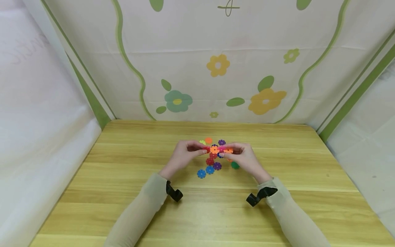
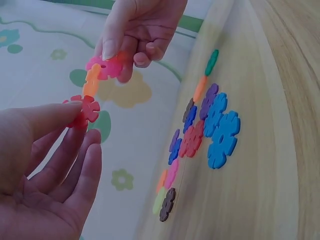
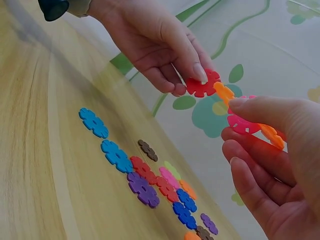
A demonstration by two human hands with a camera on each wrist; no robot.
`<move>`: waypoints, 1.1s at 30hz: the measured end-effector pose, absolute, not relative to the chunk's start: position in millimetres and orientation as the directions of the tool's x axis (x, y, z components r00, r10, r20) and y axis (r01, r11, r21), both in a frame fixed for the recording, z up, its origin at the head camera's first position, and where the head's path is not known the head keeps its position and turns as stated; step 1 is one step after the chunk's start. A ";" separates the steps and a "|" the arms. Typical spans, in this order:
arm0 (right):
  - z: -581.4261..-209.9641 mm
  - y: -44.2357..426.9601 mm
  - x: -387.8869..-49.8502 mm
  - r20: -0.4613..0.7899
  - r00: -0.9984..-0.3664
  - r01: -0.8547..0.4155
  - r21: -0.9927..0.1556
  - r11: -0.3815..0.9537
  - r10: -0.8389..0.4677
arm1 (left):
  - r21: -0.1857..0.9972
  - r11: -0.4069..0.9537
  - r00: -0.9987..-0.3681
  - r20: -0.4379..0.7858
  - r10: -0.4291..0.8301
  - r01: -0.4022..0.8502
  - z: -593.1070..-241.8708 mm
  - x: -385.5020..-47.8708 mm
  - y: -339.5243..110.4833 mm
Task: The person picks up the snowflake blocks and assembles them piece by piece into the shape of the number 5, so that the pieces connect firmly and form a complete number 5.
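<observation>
A short chain of interlocking plastic snowflake discs is held up between my two hands, above the table. My left hand (image 1: 184,153) pinches the red disc (image 3: 202,89) at one end between thumb and fingers. An orange disc (image 2: 91,82) sits edge-on in the middle, slotted between the red and the pink one. My right hand (image 1: 244,158) pinches the pink disc (image 3: 241,125) between thumb and fingers. A second orange disc (image 3: 271,136) joins the pink one on its far side, partly covered by the right hand.
Loose discs lie flat on the wooden table (image 1: 197,212) beneath the hands: blue (image 1: 201,174), purple (image 1: 217,166), green (image 1: 235,165), red, brown and others. A white floral curtain (image 1: 191,41) stands behind the table, and white cloth hangs at both sides.
</observation>
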State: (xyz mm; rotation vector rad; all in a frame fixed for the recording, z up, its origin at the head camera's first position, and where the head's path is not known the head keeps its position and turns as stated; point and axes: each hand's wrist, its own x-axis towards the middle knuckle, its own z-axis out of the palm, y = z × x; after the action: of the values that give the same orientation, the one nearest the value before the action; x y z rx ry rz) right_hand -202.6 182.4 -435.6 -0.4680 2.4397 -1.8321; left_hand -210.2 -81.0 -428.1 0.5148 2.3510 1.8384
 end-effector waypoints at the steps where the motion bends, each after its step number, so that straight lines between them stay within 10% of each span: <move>1: -436.1 182.5 -202.7 0.139 -0.952 -0.210 -0.946 0.248 -0.274 | 0.958 0.207 -0.935 0.122 0.332 0.198 -428.1 -210.0 -80.6; 33: -438.5 173.1 -201.4 0.127 -0.938 -0.223 -0.933 0.282 -0.322 | 0.940 0.208 -0.909 0.179 0.376 0.271 -431.8 -205.7 -72.8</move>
State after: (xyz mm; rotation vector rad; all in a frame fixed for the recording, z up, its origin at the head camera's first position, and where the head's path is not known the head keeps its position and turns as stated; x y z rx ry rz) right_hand -201.4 173.1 -438.5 -0.5215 2.4450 -1.7571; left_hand -205.7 -72.8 -431.8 0.6373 2.3712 1.8147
